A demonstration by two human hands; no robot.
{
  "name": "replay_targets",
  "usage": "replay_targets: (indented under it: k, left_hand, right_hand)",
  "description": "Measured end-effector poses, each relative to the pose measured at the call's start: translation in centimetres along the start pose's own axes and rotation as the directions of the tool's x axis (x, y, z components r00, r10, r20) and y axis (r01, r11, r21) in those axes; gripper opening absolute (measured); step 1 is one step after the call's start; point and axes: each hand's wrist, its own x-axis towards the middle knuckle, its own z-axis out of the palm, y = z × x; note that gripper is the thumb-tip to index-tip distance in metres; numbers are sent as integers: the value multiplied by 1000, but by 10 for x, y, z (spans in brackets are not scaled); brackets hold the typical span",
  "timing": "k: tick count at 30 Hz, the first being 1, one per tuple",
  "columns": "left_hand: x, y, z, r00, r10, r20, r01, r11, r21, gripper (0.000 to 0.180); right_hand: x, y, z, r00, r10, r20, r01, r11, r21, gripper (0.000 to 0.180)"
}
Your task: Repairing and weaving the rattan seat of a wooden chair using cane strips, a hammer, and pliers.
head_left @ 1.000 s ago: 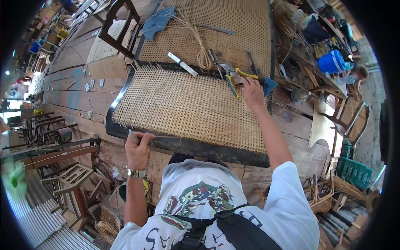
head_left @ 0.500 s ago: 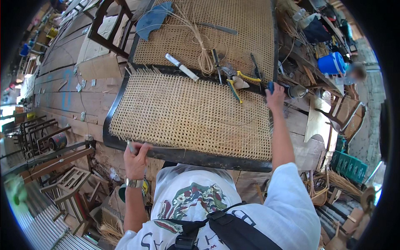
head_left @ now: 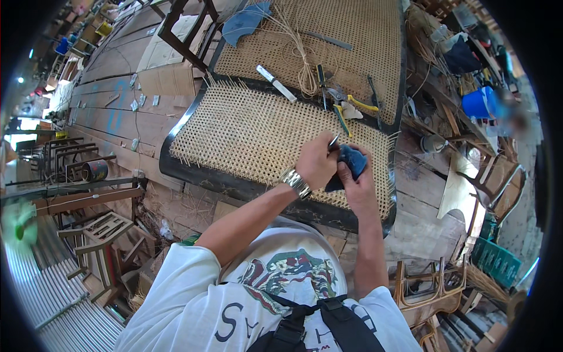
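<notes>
In front of me lies a dark-framed panel of woven cane [head_left: 252,126]. Over its lower right part my two hands meet. My left hand [head_left: 316,164], with a metal watch at the wrist, is closed around a small pointed tool [head_left: 334,142]; only its dark, shiny tip shows. My right hand [head_left: 362,190] grips a crumpled dark blue piece [head_left: 353,161], cloth or sandpaper, I cannot tell which. The left fingers are right beside this blue piece, perhaps touching it. Loose cane ends stick out along the panel's edges.
On the dark crossbar and cane beyond lie a white-handled tool [head_left: 275,83], yellow-handled pliers [head_left: 362,104], a screwdriver [head_left: 322,79], a bundle of cane strands [head_left: 306,76] and a blue sheet [head_left: 243,24]. Wooden chair frames [head_left: 105,226] stand left. A blue bucket [head_left: 478,104] is at right.
My left hand has moved from the panel's near left edge to the right, with its tool. My right hand has brought the blue piece from the right edge toward me. The view has shifted.
</notes>
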Motion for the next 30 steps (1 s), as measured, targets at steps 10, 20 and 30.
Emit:
replay_targets:
  k: [10, 20, 30]
  left_hand:
    - [8, -156, -239, 800, -129, -585, -43, 961, -271, 5]
    - [-402, -245, -659, -104, 128, -986, 938, 342, -55, 32]
    - [-397, -356, -342, 388, -531, -753, 920, 264, 288, 16]
  right_hand:
    - [-97, 75, -273, 1000, 27, 0, -10, 373, -928, 34]
    - [-159, 164, -531, 607, 196, -770, -718, -278, -638, 44]
    - [-24, 35, -213, 988, 117, 103, -74, 932, -356, 33]
